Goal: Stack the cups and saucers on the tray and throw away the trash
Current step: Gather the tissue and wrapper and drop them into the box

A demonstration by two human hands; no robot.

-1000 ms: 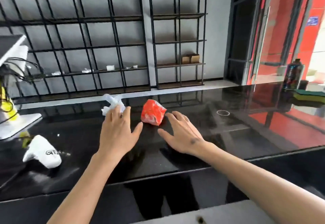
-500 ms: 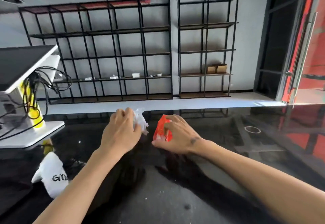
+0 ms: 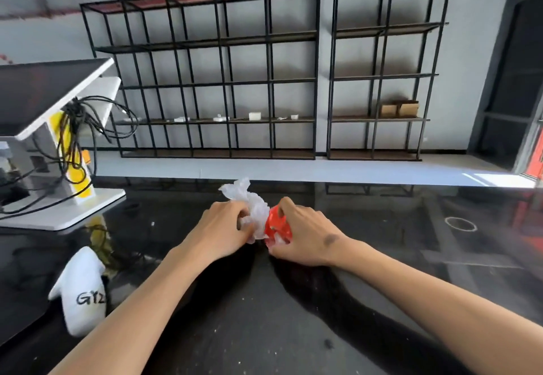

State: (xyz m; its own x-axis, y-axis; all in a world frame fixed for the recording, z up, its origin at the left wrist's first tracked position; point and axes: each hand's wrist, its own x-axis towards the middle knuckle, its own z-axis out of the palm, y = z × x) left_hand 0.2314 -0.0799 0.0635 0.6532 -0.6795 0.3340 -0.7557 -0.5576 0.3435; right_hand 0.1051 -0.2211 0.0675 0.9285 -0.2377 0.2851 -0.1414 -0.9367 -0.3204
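Head view across a glossy black counter [image 3: 382, 257]. We have the left hand [image 3: 223, 232] clenched around a crumpled white plastic wrapper [image 3: 249, 204], whose loose end sticks up past the knuckles, and the right hand [image 3: 305, 239] gripping a crushed red-and-white packet [image 3: 276, 223]. The two pieces of trash touch between the hands, just above or on the counter; we cannot tell which. We judge that they are pressed together so that both can pass into a single grasp, leaving one hand free for the carry to a bin. No bin appears in this view, nor do any cups, saucers or tray, so the stacking part of the task cannot be assessed here.

At left stands a white point-of-sale terminal [image 3: 55, 127] with a tangle of black cables [image 3: 79, 121], its base resting on the counter. Near the left forearm lies a white mitt-shaped object [image 3: 80, 292] marked with black letters, well apart from the trash. Black wire shelving [image 3: 205, 80] lines the far wall, and a faint ring mark [image 3: 459, 224] shows on the counter at right.
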